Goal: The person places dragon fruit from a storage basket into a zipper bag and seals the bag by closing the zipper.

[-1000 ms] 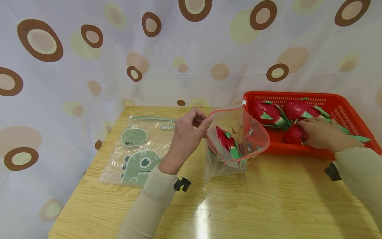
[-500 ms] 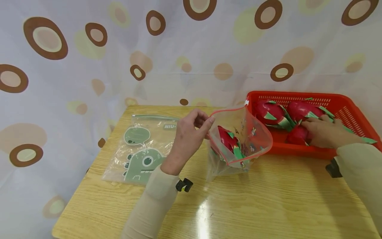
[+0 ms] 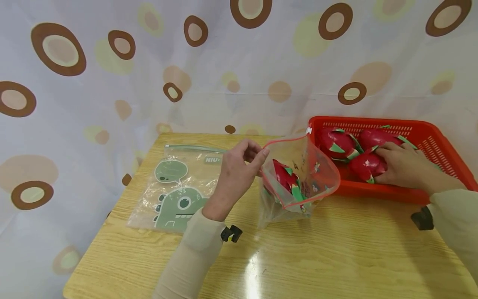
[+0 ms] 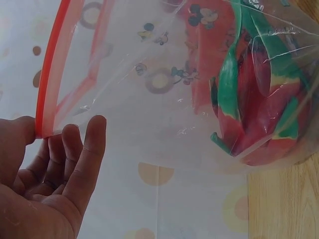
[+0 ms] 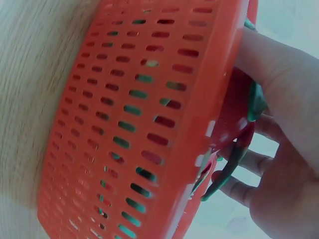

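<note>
My left hand (image 3: pixel 239 172) pinches the red-edged mouth of a clear zip bag (image 3: pixel 324 172) between thumb and fingers. The bag stands open on the table with a dragon fruit (image 3: pixel 284 176) inside, red with green scales; the left wrist view shows this fruit (image 4: pixel 264 109) through the plastic. Inside the red plastic basket (image 3: pixel 358 189) at the right, my right hand (image 3: pixel 405 166) grips another dragon fruit (image 3: pixel 367 164). In the right wrist view, the basket's slotted wall (image 5: pixel 149 94) hides part of the gripped fruit (image 5: pixel 232 112).
Two more dragon fruits, one at the basket's back left (image 3: pixel 336 141) and one behind my right hand (image 3: pixel 379 136), lie in the basket. A flat clear zip bag with a green dinosaur print (image 3: pixel 179 207) lies at the left. A patterned cloth (image 3: pixel 224 62) hangs behind the wooden table (image 3: pixel 317 257).
The dragon fruit under my right hand has been turned and raised slightly, showing more of its red skin. My left hand keeps holding the bag's edge.
</note>
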`<state>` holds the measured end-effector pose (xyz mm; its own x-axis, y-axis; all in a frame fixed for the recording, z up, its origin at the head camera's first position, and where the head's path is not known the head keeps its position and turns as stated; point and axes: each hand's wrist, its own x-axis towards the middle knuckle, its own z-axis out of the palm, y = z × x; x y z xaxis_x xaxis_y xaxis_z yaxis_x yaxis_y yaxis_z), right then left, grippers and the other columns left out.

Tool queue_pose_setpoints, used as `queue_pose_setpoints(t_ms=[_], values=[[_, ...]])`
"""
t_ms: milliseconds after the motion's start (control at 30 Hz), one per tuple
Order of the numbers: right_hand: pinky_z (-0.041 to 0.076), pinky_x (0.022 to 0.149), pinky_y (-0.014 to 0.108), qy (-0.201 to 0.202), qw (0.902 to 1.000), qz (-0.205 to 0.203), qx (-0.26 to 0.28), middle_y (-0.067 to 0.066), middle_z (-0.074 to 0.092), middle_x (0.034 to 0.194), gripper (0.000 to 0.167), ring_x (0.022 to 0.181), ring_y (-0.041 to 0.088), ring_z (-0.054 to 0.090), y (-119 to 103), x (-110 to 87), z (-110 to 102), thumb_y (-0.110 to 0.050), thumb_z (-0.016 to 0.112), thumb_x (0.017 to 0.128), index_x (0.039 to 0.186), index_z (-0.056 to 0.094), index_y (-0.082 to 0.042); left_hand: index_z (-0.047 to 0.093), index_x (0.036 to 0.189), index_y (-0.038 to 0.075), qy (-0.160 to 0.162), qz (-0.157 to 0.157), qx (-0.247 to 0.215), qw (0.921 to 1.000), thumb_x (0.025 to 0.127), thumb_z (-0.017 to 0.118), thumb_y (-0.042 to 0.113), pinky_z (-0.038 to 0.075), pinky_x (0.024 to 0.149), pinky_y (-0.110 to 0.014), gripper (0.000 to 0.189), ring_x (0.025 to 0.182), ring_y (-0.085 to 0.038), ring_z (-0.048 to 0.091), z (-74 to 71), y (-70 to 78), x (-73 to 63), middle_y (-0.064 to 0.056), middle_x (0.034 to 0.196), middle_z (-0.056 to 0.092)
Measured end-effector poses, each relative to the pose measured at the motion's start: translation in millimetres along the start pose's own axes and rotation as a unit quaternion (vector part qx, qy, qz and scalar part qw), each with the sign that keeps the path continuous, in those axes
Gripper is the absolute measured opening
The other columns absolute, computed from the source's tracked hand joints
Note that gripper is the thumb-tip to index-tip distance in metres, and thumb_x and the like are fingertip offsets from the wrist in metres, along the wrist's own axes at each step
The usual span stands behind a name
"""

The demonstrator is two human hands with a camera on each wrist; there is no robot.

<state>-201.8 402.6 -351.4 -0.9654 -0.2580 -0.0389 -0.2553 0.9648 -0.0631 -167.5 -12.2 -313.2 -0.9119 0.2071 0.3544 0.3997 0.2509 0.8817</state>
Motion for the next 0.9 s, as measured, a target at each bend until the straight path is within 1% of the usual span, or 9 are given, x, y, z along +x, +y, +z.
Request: queue_pose_setpoints(t_ms=[133,233,367,467,567,700,800,900], values=[[0.043,0.083,0.074,0.015,0.9998,0.006,0.009,0.032,0.045,0.133,0.082,0.11,0.056,0.039,-4,0.6,-2,-0.036,0.087,0.067,0.129,0.054,0.006,0.062,0.097,0.009,0.0,-0.002,-0.001,1.0,0.097,0.065,0.031,0.062,0.061,-0.039,0.022,0.068,-0.016,0.066,-0.4,-0.5,-0.4,-0.008,0.082,0.067],[0.042,0.087,0.075,0.02,0.9997,0.006,0.013,0.032,0.044,0.134,0.084,0.114,0.057,0.037,-8,1.0,-4,-0.036,0.088,0.066,0.13,0.053,0.006,0.062,0.096,0.009,0.001,-0.001,0.002,1.0,0.097,0.065,0.032,0.061,0.06,-0.035,0.022,0.068,-0.016,0.066,-0.6,-1.6,-0.7,-0.008,0.082,0.067],[0.046,0.084,0.073,0.042,0.999,0.001,0.017,0.032,0.045,0.134,0.086,0.114,0.056,0.038,-15,0.5,-8,-0.034,0.088,0.065,0.132,0.051,0.006,0.063,0.096,0.01,0.002,0.003,0.007,1.0,0.097,0.064,0.032,0.061,0.059,-0.03,0.022,0.067,-0.014,0.066,-0.8,-2.1,-1.0,-0.008,0.082,0.068],[0.05,0.079,0.07,0.065,0.9975,-0.002,0.025,0.032,0.045,0.132,0.086,0.112,0.054,0.039,-21,-1.3,-11,-0.033,0.088,0.065,0.131,0.051,0.007,0.062,0.096,0.01,0.004,0.004,0.007,1.0,0.097,0.064,0.031,0.061,0.059,-0.03,0.021,0.067,-0.014,0.066,-1.2,-1.2,-1.6,-0.007,0.082,0.067],[0.05,0.075,0.064,0.082,0.9956,0.002,0.044,0.031,0.046,0.129,0.081,0.108,0.051,0.04,-27,-3.9,-16,-0.031,0.089,0.066,0.127,0.052,0.008,0.062,0.098,0.01,0.004,0.0,0.005,1.0,0.097,0.064,0.03,0.061,0.059,-0.031,0.021,0.067,-0.014,0.066,-0.9,-0.7,-2.0,-0.007,0.082,0.067],[0.046,0.076,0.058,0.095,0.9931,0.007,0.068,0.031,0.046,0.127,0.079,0.108,0.048,0.04,-33,-6.4,-22,-0.027,0.089,0.067,0.125,0.051,0.01,0.06,0.103,0.009,0.003,-0.007,-0.005,1.0,0.097,0.064,0.027,0.061,0.058,-0.031,0.019,0.065,-0.015,0.066,-0.4,-0.6,-2.5,-0.007,0.082,0.067],[0.041,0.077,0.055,0.12,0.989,0.003,0.086,0.031,0.046,0.126,0.077,0.108,0.048,0.04,-37,-8.8,-27,-0.023,0.089,0.067,0.125,0.051,0.012,0.059,0.107,0.009,0.0,-0.008,-0.015,0.9999,0.098,0.062,0.024,0.06,0.057,-0.031,0.017,0.063,-0.016,0.067,-0.3,-0.5,-2.9,-0.008,0.083,0.067],[0.042,0.071,0.05,0.143,0.984,0.001,0.106,0.031,0.046,0.126,0.074,0.108,0.048,0.039,-41,-11.6,-33,-0.02,0.088,0.068,0.125,0.051,0.011,0.059,0.11,0.01,-0.003,-0.007,-0.023,0.9997,0.098,0.061,0.022,0.06,0.056,-0.031,0.017,0.062,-0.017,0.067,-0.6,-0.5,-3.5,-0.01,0.085,0.067]])
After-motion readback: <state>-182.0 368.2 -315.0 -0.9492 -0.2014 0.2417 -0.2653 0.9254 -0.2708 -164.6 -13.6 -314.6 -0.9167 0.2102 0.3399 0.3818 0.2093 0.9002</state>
